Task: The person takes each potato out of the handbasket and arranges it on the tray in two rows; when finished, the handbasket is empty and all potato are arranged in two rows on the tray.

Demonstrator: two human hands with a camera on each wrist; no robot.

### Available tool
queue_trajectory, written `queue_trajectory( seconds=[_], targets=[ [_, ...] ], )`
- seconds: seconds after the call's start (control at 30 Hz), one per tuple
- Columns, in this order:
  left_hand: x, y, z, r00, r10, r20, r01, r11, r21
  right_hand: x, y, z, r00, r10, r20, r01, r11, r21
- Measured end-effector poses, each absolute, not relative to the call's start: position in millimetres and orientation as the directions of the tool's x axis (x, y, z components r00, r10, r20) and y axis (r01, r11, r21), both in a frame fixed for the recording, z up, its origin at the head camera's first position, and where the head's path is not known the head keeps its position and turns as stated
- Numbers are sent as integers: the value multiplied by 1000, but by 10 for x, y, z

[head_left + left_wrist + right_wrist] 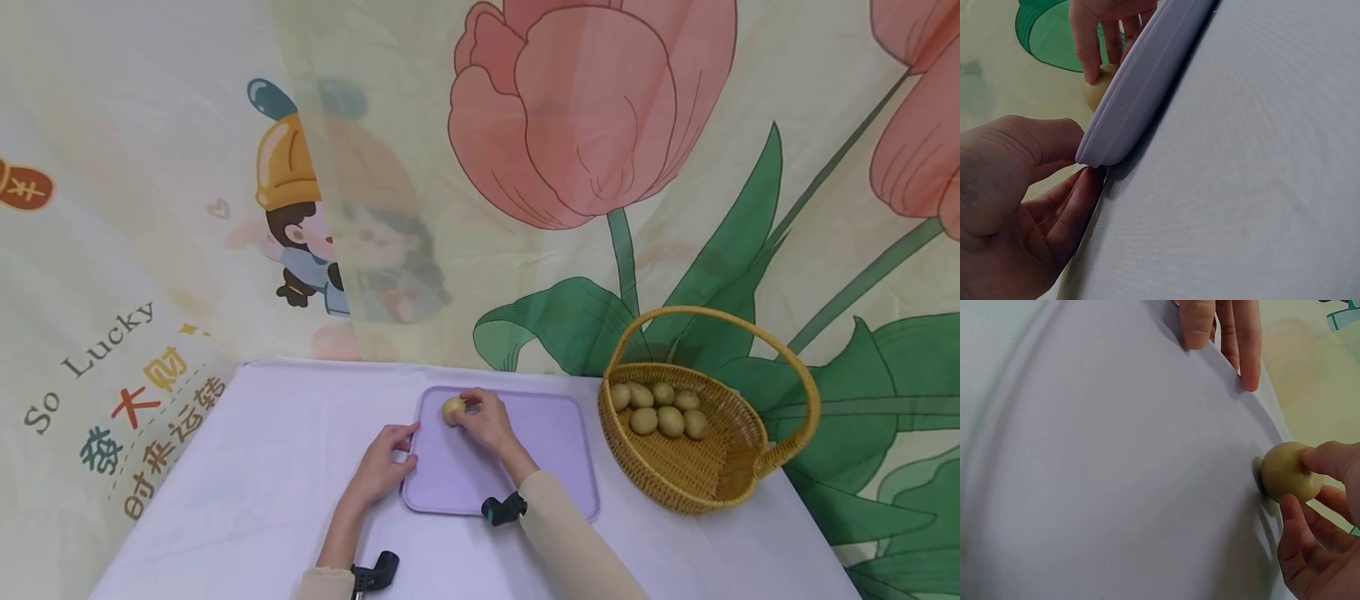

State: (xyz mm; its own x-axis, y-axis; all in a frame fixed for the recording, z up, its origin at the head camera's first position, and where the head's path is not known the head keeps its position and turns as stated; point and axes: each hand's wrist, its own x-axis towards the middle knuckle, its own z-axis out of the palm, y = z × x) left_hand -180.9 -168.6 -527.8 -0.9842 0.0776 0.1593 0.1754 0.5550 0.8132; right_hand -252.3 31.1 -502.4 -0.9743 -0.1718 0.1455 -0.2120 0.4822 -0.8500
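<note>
A shallow lilac tray [517, 471] lies on the table. My right hand [486, 423] pinches a small round potato [1288, 470], smooth and yellow-brown, between thumb and fingertips. It sits just inside the tray's left edge, close to the far corner. Thumb and fingers of my left hand [381, 467] grip the tray's left rim; the left wrist view shows the fingers [1082, 194] low at its outer side. In the right wrist view one fingertip [1195, 334] reaches over the rim.
Right of the tray stands a brown wicker basket [705, 500] with a tall arched handle. Several similar potatoes [670, 421] lie in its far left part. A white cloth [247, 500] covers the table, and a printed fabric backdrop [390, 167] hangs behind.
</note>
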Motion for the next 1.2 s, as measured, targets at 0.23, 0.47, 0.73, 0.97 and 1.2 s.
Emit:
queue_trajectory(
  seconds=[0.23, 0.47, 0.73, 0.97, 1.2],
  targets=[
    [-1791, -1684, -5260, -981, 76, 180, 192, 562, 805, -2522, 335, -5049, -982, -147, 121, -179, 490, -853],
    [-1801, -1689, -5237, -988, 76, 138, 156, 568, 808, -2515, 414, -4996, -988, -134, 74, -131, 490, -862],
    [-1790, -1663, -5220, -988, 81, 131, 154, 553, 819, -2522, 761, -4772, -981, -166, 102, -165, 433, -886],
    [-1795, -1670, -5216, -985, 84, 151, 172, 553, 815, -2547, 1180, -4457, -974, -144, 178, -225, 461, -858],
    [-1789, -1673, -5243, -988, 83, 132, 156, 555, 817, -2506, 1778, -4159, -977, -112, 183, -214, 451, -866]
  ],
)
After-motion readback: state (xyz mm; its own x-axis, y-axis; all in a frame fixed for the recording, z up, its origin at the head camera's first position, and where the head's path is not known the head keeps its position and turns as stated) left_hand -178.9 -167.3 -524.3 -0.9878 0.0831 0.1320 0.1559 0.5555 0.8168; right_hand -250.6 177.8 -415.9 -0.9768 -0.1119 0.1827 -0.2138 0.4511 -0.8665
